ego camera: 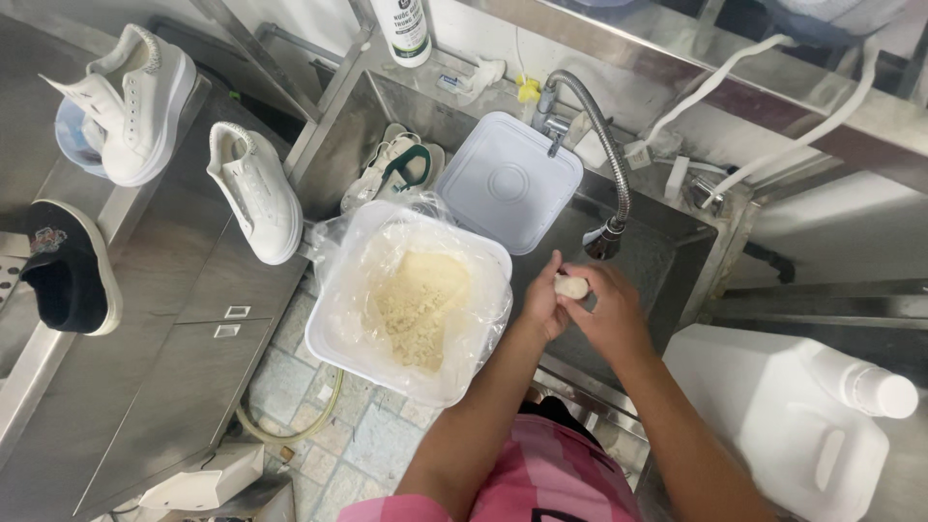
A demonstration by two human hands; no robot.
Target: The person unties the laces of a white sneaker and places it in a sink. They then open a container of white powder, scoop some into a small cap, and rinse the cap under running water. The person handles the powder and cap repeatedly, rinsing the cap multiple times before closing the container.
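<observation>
Both my hands meet over the steel sink, just below the bent tap spout. My left hand and my right hand press together around a small pale lump of the same cream-coloured paste. Left of my hands stands a white square tub lined with a clear plastic bag, holding a heap of that crumbly cream paste. The tub's white square lid leans in the sink behind it.
Two white sneakers and a black shoe rest on the steel counter at left. A pair of sandals lies in the sink. A white jug sits at right, a white bottle at the back.
</observation>
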